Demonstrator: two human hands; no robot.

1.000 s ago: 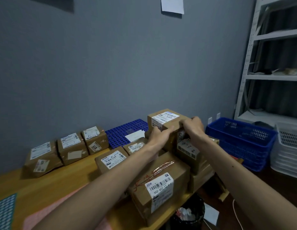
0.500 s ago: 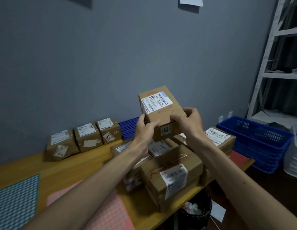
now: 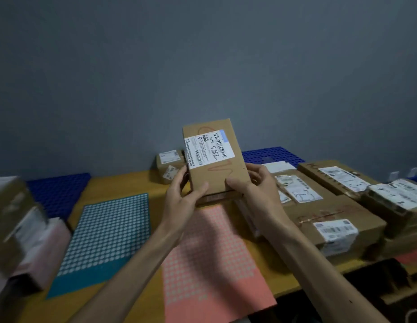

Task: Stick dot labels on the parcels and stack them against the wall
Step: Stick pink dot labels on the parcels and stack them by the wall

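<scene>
Head view, brown parcel (image 3: 222, 180), white barcode label (image 3: 208, 149), red scribble (image 3: 220, 167), left hand (image 3: 181, 202), right hand (image 3: 261, 190) gripping its sides

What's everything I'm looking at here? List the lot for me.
held parcel: one, brown with white shipping label, held up over the pink sheet
parcel pile: at least four, brown, right side of table
small parcel: one visible, brown, against the wall
teal dot-label sheet: one, flat on table, left
pink dot-label sheet: one, flat on table, centre
grid panels: two, blue, along the wall
blurred box: one, brown, far left
table: one, yellow wood
wall: grey, behind
left hand: grips parcel's left edge
right hand: grips its right edge
</scene>
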